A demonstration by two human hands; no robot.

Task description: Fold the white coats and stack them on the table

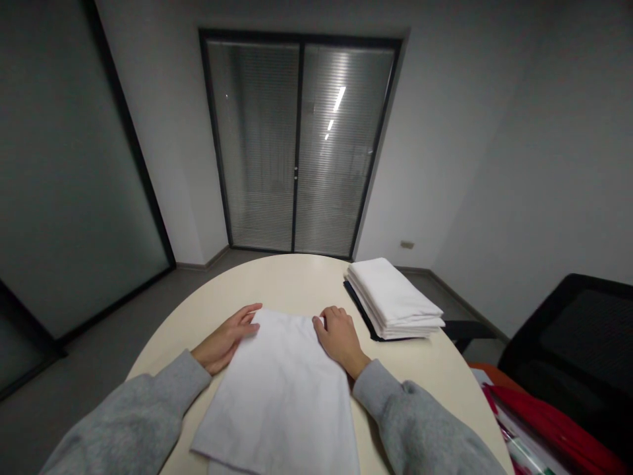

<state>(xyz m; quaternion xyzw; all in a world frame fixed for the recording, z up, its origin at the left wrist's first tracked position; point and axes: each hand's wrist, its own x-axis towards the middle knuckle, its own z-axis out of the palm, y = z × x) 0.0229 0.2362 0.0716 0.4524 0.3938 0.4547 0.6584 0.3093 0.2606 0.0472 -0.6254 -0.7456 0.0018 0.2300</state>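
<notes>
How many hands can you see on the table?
2. The left hand is at the far left corner of the white cloth; the right hand is at its far right corner.

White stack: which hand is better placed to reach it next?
Right, likely: the right hand is nearer the stack; the left hand is at the left edge of the white cloth, farther away.

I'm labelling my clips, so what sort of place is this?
Probably a small office or meeting room: there's a round table, a black mesh-backed chair and tall glass panels with slatted blinds.
</notes>
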